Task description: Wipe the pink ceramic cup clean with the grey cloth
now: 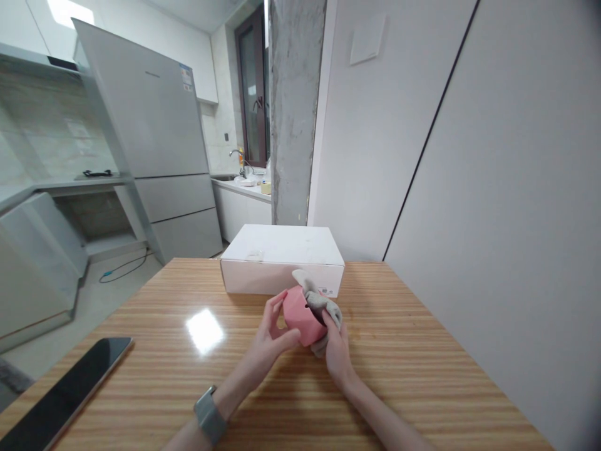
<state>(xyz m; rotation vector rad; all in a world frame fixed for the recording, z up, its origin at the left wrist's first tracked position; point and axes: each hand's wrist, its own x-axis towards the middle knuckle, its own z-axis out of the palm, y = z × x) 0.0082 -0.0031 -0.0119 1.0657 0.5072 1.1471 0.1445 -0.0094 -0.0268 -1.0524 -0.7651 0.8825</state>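
A small pink faceted container [300,316] with a dark opening is held above the wooden table, in front of the white box. My left hand [275,329] grips it from the left, thumb below and fingers along its upper side. In my right hand [335,344] is a grey cloth [323,304], pressed against the container's right side around the opening. Part of the cloth sticks up above the container, and another part hangs beneath. The right fingertips are partly hidden by the cloth. A watch with a grey band [210,414] is on my left wrist.
The white box [282,275] stands at the table's far edge. A black phone [66,394] lies at the left edge of the wooden table [404,369]. Beyond are a grey refrigerator [154,125], a concrete pillar [295,113] and a kitchen counter with a faucet [241,160].
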